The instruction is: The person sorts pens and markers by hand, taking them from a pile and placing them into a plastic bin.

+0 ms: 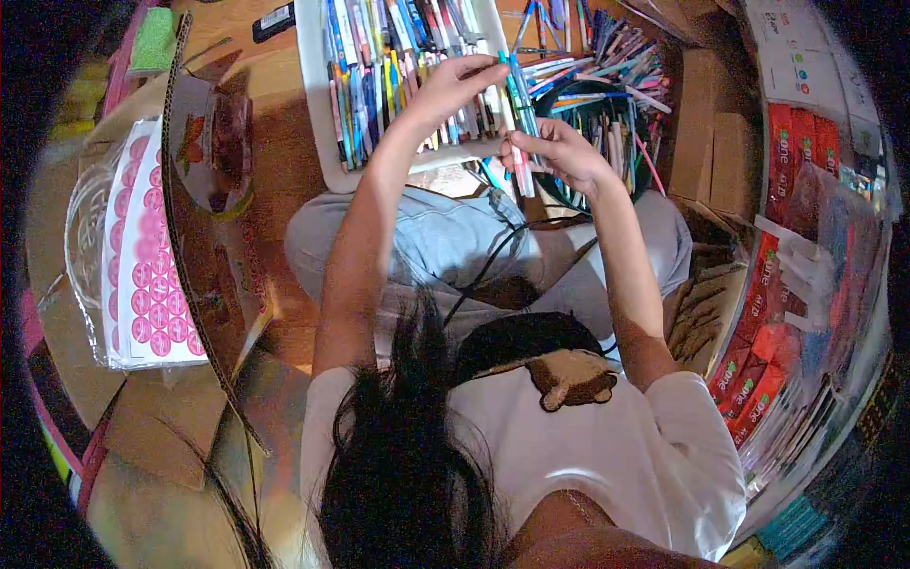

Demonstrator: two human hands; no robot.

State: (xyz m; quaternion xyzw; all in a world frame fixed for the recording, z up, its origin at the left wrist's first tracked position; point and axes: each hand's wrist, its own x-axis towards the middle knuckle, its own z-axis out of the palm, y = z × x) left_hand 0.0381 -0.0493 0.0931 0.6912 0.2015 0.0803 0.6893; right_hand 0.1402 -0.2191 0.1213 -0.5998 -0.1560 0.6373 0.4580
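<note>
Several pens (pixel 515 114) are held between my two hands, over the right edge of a white tray (pixel 327 142) full of pens in rows. My left hand (pixel 462 83) has its fingers closed on the upper ends of these pens. Lower down, my right hand (pixel 559 155) grips the same bunch near its bottom end, where a pink and white pen shows. A dark round basin (pixel 659 128) with more pens sits just beyond my right hand. Loose pens (pixel 621 57) lie in a heap behind the basin.
Cardboard (pixel 175 237) stands at the left, beside sheets of pink round stickers (pixel 156 275) and a clear jar (pixel 216 147). Red boxes (pixel 749 313) and plastic-wrapped packs line the right side. A black object (pixel 274 23) lies left of the tray. Dark cord crosses my lap.
</note>
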